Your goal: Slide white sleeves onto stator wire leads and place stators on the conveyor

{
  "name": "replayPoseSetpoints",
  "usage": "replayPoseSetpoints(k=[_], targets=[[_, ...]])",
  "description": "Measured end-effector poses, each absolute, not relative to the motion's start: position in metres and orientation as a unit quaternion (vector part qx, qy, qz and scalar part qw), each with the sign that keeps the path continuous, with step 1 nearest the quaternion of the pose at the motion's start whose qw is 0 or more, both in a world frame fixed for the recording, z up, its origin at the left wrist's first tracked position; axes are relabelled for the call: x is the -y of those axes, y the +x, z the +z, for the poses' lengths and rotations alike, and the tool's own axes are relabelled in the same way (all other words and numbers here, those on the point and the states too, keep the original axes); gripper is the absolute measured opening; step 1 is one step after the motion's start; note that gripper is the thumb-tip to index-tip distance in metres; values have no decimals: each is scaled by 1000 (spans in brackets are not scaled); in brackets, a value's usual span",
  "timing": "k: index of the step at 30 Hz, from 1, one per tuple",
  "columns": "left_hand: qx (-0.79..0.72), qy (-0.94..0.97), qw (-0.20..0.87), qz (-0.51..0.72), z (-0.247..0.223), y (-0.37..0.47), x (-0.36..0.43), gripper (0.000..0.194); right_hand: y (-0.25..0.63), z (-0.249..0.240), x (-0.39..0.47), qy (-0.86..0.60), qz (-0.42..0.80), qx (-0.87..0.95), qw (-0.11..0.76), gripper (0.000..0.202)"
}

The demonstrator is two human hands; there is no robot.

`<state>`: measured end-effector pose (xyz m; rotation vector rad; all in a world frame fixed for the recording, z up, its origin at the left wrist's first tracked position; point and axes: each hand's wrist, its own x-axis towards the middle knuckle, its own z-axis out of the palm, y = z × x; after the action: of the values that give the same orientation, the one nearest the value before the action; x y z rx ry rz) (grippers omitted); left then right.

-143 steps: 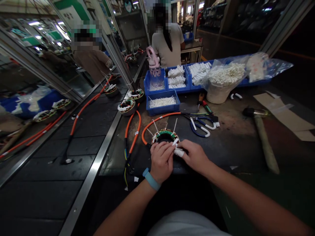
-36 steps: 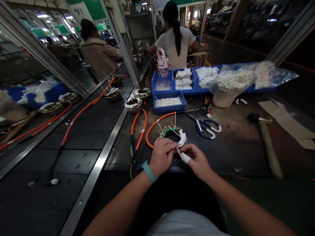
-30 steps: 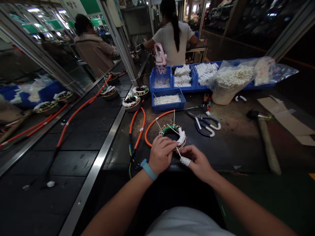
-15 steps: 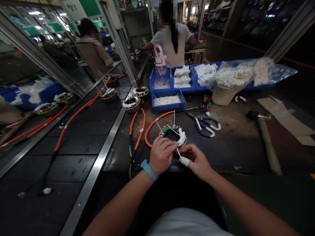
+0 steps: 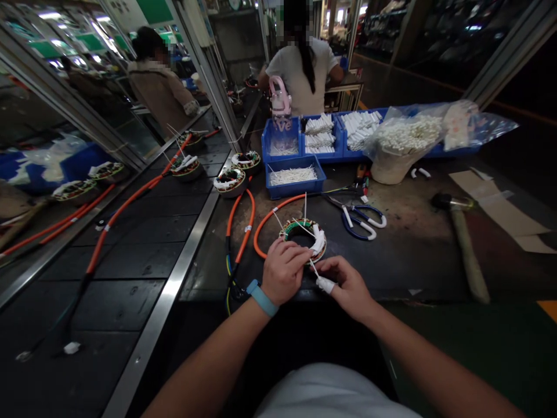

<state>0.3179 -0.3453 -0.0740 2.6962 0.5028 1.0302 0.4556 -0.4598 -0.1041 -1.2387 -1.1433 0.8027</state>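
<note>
A ring-shaped motor stator (image 5: 297,224) with green and brown windings lies on the bench in front of me. White sleeving covers part of its right side, and several thin white cable ties stick up from the ring. My left hand (image 5: 285,270), with a light blue band at the wrist, is closed over the near left edge of the stator. Just right of it, my right hand (image 5: 348,287) pinches a white cable tie (image 5: 314,269) at the near edge. Its thumb is wrapped in white tape. The fingers partly hide the near side of the ring.
Scissors (image 5: 359,223) with blue handles lie right of the stator, and a hammer (image 5: 467,249) farther right. Behind stands a blue bin (image 5: 296,188) of cable ties. An orange cable (image 5: 257,232) loops at the left. More stators (image 5: 230,183) sit near the metal rail (image 5: 174,287).
The view has shifted slightly, so everything sits a little farther left and up. Both hands keep the same hold. A co-worker ahead has drawn an outstretched left arm in.
</note>
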Motion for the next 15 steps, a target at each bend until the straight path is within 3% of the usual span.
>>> replayPoseSetpoints(k=[11, 15], targets=[[-173, 912, 103, 356, -74, 318, 346, 29, 449, -97, 436, -623, 312, 433, 572, 15], [-179, 912, 110, 351, -73, 318, 347, 29, 455, -84, 432, -675, 170, 539, 474, 8]])
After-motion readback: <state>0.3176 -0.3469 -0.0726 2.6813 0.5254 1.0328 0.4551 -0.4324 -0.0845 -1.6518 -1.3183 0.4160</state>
